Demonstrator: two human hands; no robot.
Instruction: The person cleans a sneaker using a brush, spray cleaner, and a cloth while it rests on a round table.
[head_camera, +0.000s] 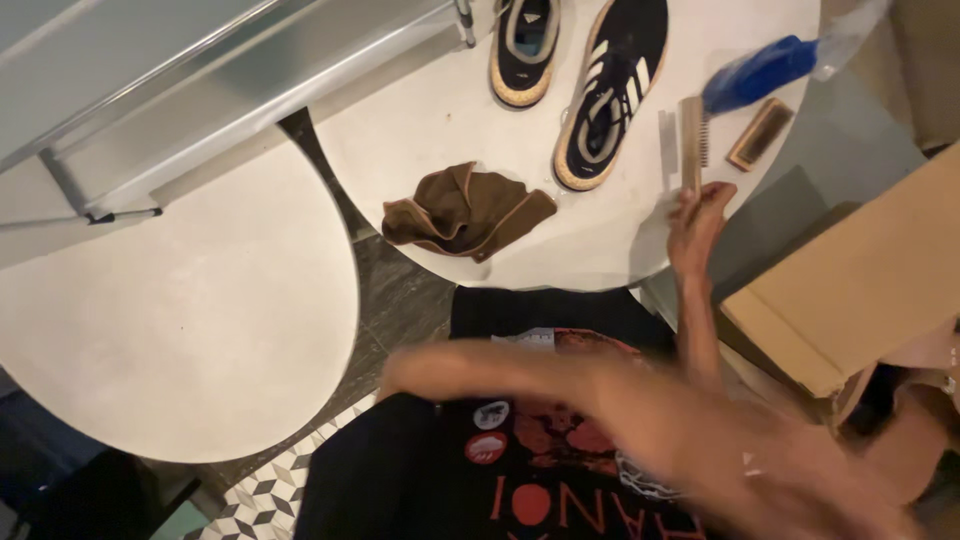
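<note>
Two round white tables (470, 110) over dark tiled floor, a cardboard box (860, 280) at the right edge. On the far table, largest first: a pair of black sneakers (610, 90), a crumpled brown cloth (465, 212), a blue spray bottle (760, 72), two brushes; nothing looks wet or scrubbed yet. Right hand (697, 215) pinches the long wooden brush (691, 140) lying just right of the sneakers; the blurred left hand (400, 375) crosses the lap, grip impossible to tell.
</note>
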